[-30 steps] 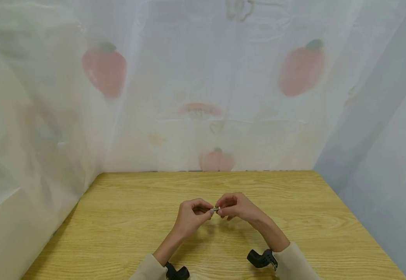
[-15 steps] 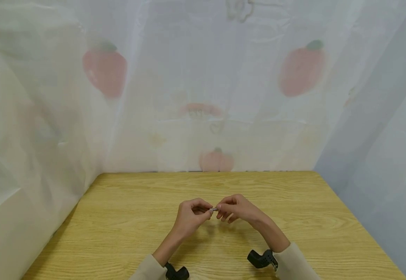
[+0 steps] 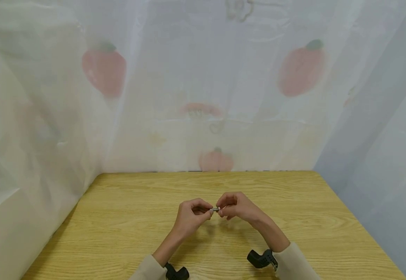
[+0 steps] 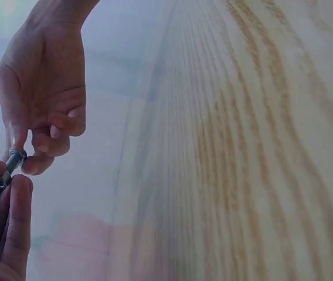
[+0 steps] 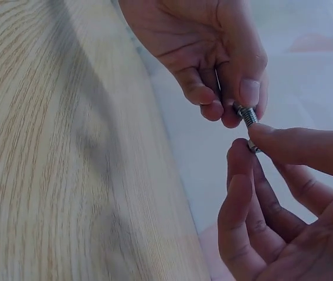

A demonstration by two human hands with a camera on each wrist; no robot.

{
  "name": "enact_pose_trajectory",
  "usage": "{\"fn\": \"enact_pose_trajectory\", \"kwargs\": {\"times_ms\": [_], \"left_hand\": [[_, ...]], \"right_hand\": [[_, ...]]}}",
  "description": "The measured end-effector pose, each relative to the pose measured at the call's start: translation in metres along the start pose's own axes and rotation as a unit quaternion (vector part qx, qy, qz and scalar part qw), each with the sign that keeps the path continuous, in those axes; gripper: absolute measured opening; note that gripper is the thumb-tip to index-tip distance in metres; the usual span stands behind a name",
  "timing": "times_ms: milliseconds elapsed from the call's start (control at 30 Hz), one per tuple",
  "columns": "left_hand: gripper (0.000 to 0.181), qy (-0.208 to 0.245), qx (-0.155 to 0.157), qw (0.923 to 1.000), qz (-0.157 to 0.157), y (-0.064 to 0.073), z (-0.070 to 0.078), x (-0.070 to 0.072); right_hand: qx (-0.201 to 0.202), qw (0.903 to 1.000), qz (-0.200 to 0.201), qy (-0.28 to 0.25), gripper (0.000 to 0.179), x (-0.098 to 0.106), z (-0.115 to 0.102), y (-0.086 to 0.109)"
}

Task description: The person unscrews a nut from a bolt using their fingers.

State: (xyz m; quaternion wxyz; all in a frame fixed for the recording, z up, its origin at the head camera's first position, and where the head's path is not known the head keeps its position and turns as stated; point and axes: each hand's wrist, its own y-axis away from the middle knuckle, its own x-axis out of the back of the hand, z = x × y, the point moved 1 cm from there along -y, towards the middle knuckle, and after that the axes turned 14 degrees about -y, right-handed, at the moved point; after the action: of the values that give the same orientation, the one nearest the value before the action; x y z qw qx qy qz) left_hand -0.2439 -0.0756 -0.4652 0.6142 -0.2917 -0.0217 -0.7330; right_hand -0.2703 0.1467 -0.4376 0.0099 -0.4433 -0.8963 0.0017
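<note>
A small silvery bolt is held level between both hands, above the table. Thumb and fingertips of my left hand pinch one end of it. My right hand has thumb and forefinger at the other end, where a wider collar shows. In the right wrist view, threads run along the bolt between the two hands. The left wrist view shows the bolt with a rounded, hollow-looking piece at my left fingertips. Whether each wide piece is a nut or the bolt's head, I cannot tell.
The wood-grain table lies beneath both hands. Pale curtains with a strawberry print hang behind it and at both sides. Black wrist-worn cameras sit by the beige sleeves.
My right thumb and fingers have shifted at the bolt's end, covering more of it half a second ago and less now. The left hand has stayed in place.
</note>
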Motion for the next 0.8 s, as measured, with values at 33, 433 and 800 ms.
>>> {"fn": "enact_pose_trajectory", "kwargs": {"times_ms": [33,433,800], "left_hand": [[0.007,0.001,0.000,1.0000,0.000,0.0002,0.0004,0.0001],[0.006,0.001,0.005,1.0000,-0.003,-0.0001,-0.0007,0.0004],[0.007,0.001,0.003,1.0000,-0.001,-0.0004,0.0001,0.0007]], "right_hand": [[-0.002,1.0000,0.000,0.000,0.031,0.0001,-0.0001,0.0001],[-0.034,0.9994,0.006,0.002,0.032,0.0010,-0.0023,0.0016],[-0.002,0.9999,0.003,-0.010,0.035,0.0000,-0.0018,0.0010]]}}
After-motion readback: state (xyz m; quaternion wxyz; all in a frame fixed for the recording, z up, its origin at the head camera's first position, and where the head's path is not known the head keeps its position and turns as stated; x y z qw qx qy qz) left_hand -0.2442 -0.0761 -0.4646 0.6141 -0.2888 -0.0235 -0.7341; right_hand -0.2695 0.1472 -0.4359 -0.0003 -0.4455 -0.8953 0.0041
